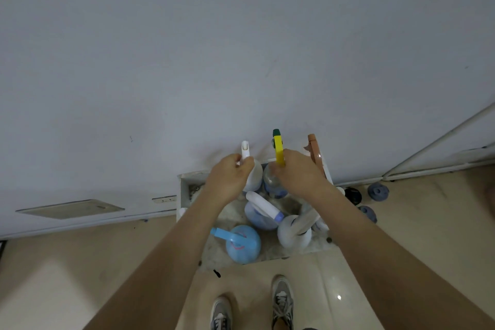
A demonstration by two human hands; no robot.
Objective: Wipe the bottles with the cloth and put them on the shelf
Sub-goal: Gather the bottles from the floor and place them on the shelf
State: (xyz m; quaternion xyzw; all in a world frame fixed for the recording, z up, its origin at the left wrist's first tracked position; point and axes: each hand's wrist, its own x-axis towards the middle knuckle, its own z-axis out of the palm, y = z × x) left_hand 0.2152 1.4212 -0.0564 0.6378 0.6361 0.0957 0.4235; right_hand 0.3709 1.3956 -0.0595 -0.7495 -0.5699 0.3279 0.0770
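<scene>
Two bottles [254, 175] held — shelf [184, 185] rear edge.

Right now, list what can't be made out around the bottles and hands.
Head view:
- Yellow-trigger bottle: neck hidden by the right hand gripping it.
- White-nozzle bottle: neck hidden by the left hand.
- Brown-trigger bottle: body hidden behind the right hand.
- Cloth: none visible; perhaps out of frame.
- Bottle labels: too small and blurred to read.
</scene>
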